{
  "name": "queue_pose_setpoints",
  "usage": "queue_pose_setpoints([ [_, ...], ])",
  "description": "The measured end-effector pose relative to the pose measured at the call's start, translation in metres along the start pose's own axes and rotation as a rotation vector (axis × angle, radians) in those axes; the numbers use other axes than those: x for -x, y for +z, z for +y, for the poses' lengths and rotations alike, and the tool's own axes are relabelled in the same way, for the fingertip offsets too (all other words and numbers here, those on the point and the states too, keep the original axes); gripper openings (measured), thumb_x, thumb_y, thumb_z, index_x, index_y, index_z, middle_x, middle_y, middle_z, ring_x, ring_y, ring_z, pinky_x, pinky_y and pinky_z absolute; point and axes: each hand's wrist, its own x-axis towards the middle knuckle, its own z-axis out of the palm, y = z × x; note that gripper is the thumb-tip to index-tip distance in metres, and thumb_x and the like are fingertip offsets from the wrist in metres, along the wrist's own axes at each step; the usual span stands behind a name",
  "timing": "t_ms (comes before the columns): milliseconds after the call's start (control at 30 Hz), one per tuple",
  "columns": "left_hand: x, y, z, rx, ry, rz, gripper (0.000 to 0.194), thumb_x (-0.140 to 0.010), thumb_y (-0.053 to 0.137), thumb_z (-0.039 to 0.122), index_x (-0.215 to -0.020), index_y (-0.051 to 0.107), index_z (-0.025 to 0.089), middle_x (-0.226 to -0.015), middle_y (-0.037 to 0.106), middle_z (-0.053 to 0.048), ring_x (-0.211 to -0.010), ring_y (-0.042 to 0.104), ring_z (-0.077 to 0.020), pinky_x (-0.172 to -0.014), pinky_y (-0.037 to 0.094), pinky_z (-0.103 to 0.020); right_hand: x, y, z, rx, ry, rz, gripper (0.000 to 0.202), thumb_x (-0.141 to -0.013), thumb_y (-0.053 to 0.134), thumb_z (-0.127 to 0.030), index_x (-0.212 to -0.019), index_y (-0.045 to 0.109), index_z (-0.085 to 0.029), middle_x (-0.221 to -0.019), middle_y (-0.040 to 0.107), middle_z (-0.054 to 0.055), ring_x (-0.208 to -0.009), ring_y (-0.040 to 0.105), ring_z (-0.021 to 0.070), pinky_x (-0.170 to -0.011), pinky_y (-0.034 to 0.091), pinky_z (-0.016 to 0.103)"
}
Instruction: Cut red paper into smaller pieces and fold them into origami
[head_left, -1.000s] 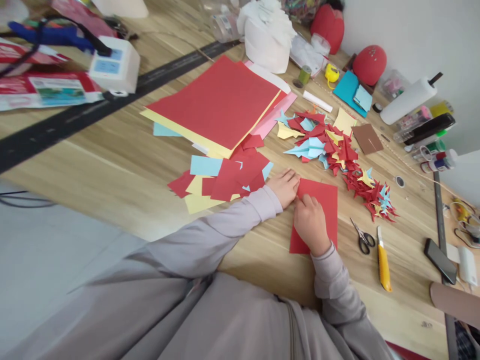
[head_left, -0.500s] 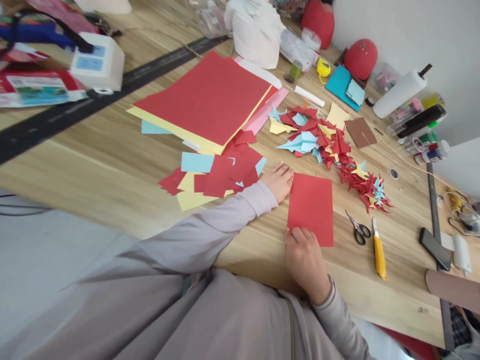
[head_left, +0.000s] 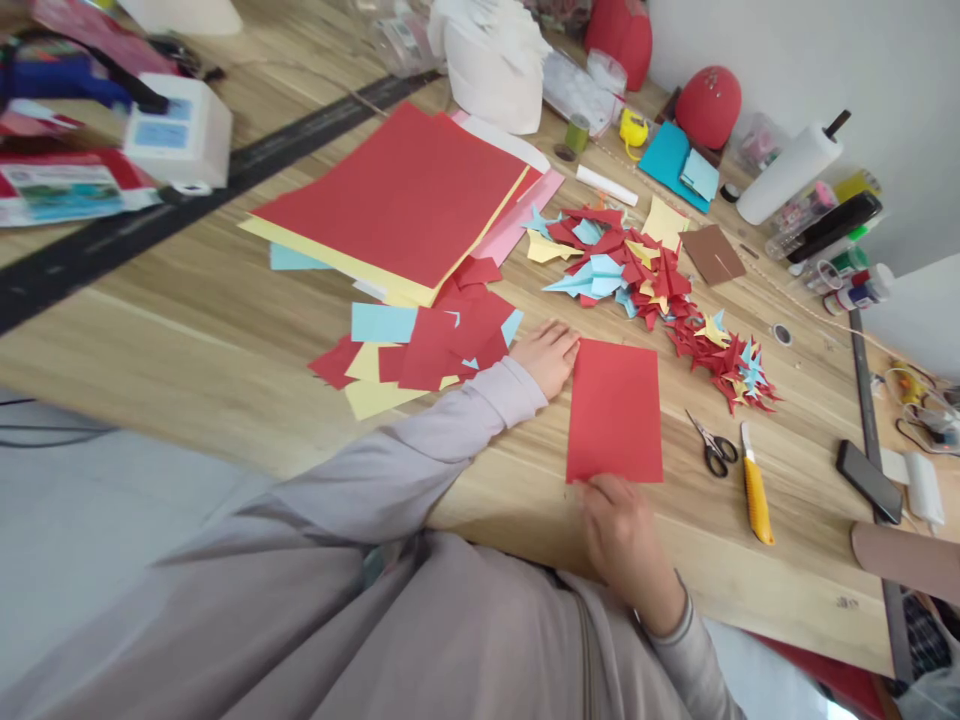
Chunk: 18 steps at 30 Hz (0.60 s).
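A red sheet of paper (head_left: pixel 615 412) lies on the wooden table in front of me. My left hand (head_left: pixel 547 358) rests flat beside its upper left corner, fingertips touching the edge. At the lower left corner is my right hand (head_left: pixel 621 525), slightly blurred, its fingers curled and closed on the paper's edge. Cut pieces in red, blue (head_left: pixel 384 322) and yellow (head_left: pixel 384 398) lie left of my left hand. Beyond them sits a stack of large sheets, red on top (head_left: pixel 405 190). Small folded paper shapes (head_left: pixel 652 275) form a long pile behind the sheet.
Scissors (head_left: pixel 716 452) and a yellow cutter (head_left: pixel 756 498) lie to the right, with a black phone (head_left: pixel 870 480) farther over. A white box (head_left: pixel 178 130) stands at the left. Tape, a tape measure (head_left: pixel 634 128) and bottles line the back.
My right hand has moved slightly down and right, from the sheet's left edge to its lower corner. More of the sheet shows. My left hand keeps its place beside the paper; the view has shifted slightly.
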Motion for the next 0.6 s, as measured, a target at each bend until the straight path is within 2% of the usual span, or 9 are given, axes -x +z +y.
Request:
queue_pose_setpoints([
  [67, -0.001, -0.002, 0.001, 0.002, -0.017, -0.033, 0.038, -0.089, 0.046, 0.015, -0.122, 0.063, 0.004, -0.130, 0.061, -0.018, -0.125, 0.051, -0.0322, -0.111, 0.036, -0.052, -0.006, 0.003, 0.002, 0.073, 0.047, 0.068, 0.030, -0.094, 0.042, -0.012, -0.113, 0.065, -0.015, -0.111, 0.063, 0.014, -0.099, 0.056, 0.0234, -0.083, 0.048, 0.037],
  [167, -0.002, -0.006, 0.006, -0.020, -0.056, -0.046, 0.040, -0.089, 0.047, 0.015, -0.125, 0.061, 0.003, -0.139, 0.055, -0.017, -0.131, 0.046, -0.0346, -0.114, 0.033, -0.051, -0.015, 0.011, 0.002, 0.203, 0.073, 0.060, 0.035, -0.094, 0.050, -0.021, -0.128, 0.058, -0.015, -0.133, 0.055, 0.016, -0.116, 0.049, 0.0294, -0.092, 0.044, 0.044],
  [267, 0.006, -0.009, 0.022, -0.037, -0.044, -0.051, 0.038, -0.091, 0.044, 0.013, -0.123, 0.062, 0.003, -0.139, 0.055, -0.016, -0.132, 0.045, -0.0338, -0.113, 0.034, -0.049, -0.023, 0.014, 0.001, 0.254, 0.098, 0.009, 0.040, -0.094, 0.052, -0.025, -0.133, 0.054, -0.016, -0.134, 0.055, 0.015, -0.112, 0.049, 0.0286, -0.089, 0.043, 0.043],
  [400, 0.032, -0.010, 0.051, -0.038, -0.062, -0.038, 0.038, -0.091, 0.044, 0.014, -0.120, 0.064, 0.000, -0.131, 0.060, -0.021, -0.126, 0.051, -0.0332, -0.109, 0.039, -0.048, -0.031, 0.013, -0.002, 0.274, 0.138, -0.018, 0.040, -0.095, 0.053, -0.029, -0.133, 0.054, -0.016, -0.127, 0.059, 0.014, -0.101, 0.051, 0.0275, -0.081, 0.044, 0.042],
  [600, 0.073, -0.015, 0.080, -0.003, -0.083, 0.003, 0.038, -0.093, 0.042, 0.019, -0.116, 0.068, 0.001, -0.127, 0.063, -0.019, -0.122, 0.054, -0.0325, -0.108, 0.042, -0.046, -0.033, 0.021, -0.002, 0.301, 0.151, 0.035, 0.033, -0.094, 0.054, -0.027, -0.126, 0.059, -0.019, -0.123, 0.060, 0.011, -0.095, 0.049, 0.0259, -0.078, 0.042, 0.041],
])
